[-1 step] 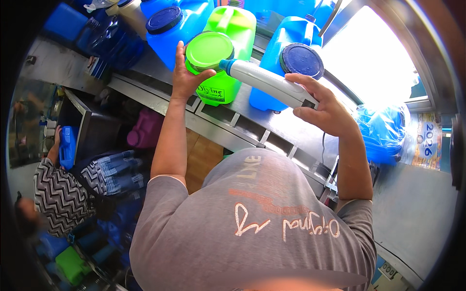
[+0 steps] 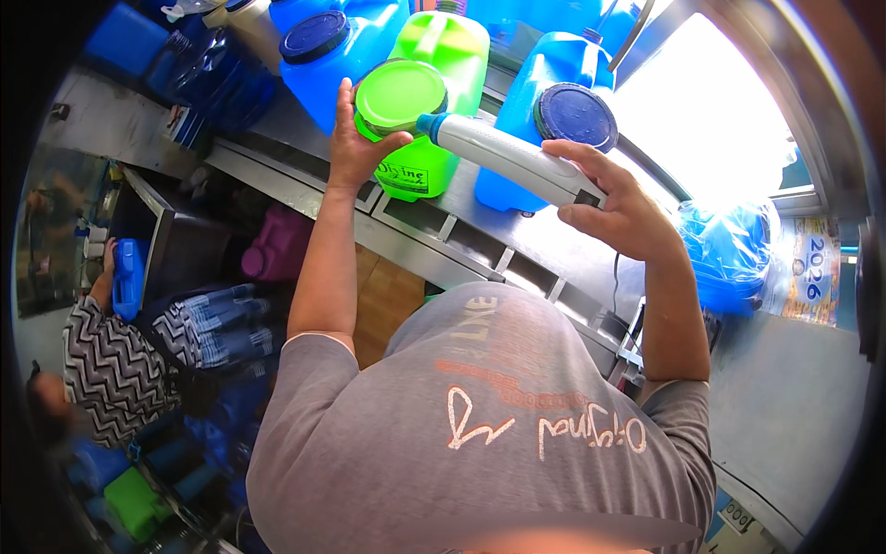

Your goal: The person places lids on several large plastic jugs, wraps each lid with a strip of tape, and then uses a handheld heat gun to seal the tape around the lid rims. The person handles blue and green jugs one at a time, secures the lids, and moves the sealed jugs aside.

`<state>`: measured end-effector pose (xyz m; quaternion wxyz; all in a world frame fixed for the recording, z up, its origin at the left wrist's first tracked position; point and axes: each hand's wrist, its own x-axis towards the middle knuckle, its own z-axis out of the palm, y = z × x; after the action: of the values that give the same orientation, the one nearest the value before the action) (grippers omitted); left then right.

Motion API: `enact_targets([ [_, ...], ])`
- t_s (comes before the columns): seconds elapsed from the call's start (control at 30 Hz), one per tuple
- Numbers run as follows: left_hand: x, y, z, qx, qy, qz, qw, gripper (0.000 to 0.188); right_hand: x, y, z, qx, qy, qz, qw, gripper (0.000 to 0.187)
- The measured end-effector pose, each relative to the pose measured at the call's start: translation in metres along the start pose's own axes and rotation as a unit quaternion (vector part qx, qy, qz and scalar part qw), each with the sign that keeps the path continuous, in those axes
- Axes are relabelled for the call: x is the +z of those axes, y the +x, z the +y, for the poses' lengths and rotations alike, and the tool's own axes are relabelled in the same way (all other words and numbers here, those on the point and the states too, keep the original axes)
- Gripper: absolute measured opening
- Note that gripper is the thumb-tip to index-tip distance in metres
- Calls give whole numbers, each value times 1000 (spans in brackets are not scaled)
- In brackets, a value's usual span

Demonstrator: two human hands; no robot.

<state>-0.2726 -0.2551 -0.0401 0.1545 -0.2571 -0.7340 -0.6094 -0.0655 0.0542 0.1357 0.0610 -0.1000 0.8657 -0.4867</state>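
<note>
A bright green water jug (image 2: 441,83) stands on the metal counter, its large round green lid (image 2: 401,96) facing me. My left hand (image 2: 358,138) is closed around the left and lower side of this lid, the thumb toward the front and the other fingers partly hidden behind the rim. In my right hand (image 2: 614,194) is a white wand-shaped heat gun (image 2: 503,152), gripped by its rear end. Its blue tip points left at the lid's right edge, touching or very close to it. A dark band runs around the lid's side.
Blue jugs with dark blue lids stand left (image 2: 314,39) and right (image 2: 575,117) of the green one. A thin cord (image 2: 616,277) hangs below my right hand. Blue containers wrapped in clear plastic (image 2: 729,249) sit at right. At left, another person (image 2: 120,369) handles a blue jug (image 2: 129,277).
</note>
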Motion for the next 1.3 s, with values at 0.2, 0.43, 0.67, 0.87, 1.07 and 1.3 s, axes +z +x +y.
enact_targets([
  [0.2, -1, -8, 1, -3, 94, 1, 996, 133, -6, 0, -15, 20, -44, -7, 999, 69],
  [0.43, 6, -5, 7, 58, 164, 26, 984, 134, -29, -9, -18, 54, -107, 34, 992, 68],
  [0.67, 5, -6, 12, 87, 209, 28, 974, 128, -27, -12, -13, 51, -84, 35, 995, 70],
  [0.87, 6, -5, 10, 85, 189, 29, 978, 132, -29, -12, -14, 44, -82, 31, 995, 71],
  [1.07, 8, -4, 8, 84, 202, 41, 975, 131, -32, -7, -14, 32, -92, 28, 995, 70],
  [1.3, 9, 0, 4, 96, 209, 35, 973, 130, -32, 3, -18, 61, -77, 8, 995, 68],
])
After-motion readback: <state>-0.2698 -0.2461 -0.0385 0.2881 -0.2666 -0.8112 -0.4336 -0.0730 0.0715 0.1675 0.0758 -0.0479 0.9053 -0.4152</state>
